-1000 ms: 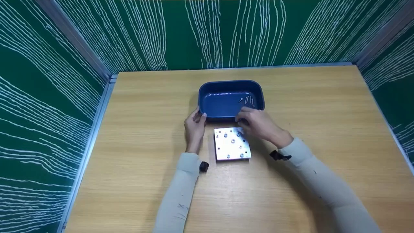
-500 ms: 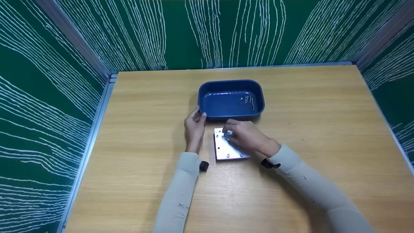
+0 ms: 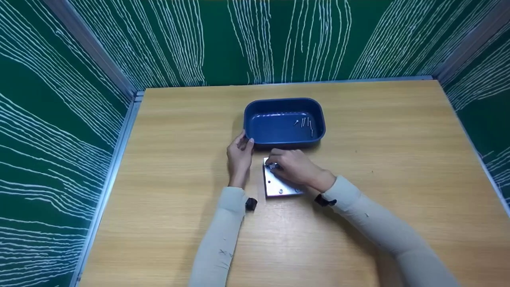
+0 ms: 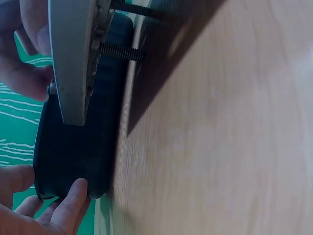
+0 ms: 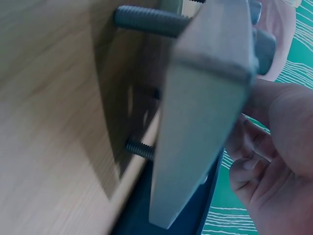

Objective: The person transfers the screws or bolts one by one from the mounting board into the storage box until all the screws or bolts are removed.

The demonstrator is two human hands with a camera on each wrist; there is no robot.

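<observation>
A silver metal plate [image 3: 275, 184] with holes and several screws in it stands raised over the table, its screw shanks [image 4: 122, 52] showing underneath in the left wrist view. My right hand [image 3: 297, 167] is over the plate's far-left part, covering much of it. Thumb and fingers pinch a small screw [image 4: 52, 87] at the plate's top face. Beyond the plate sits a dark blue tray [image 3: 267, 141]. With thumb and fingers spread about its near-left corner, my left hand [image 3: 240, 159] holds the tray.
Several loose screws [image 3: 306, 122] lie in the right part of the tray. The wooden table [image 3: 179, 167] is bounded by green walls [image 3: 219, 48] with white wavy lines and by a metal frame [image 3: 113, 167] on the left.
My right hand has moved from the tray's near-right side leftward and nearer, over the plate's far-left corner. The left hand stays at the tray.
</observation>
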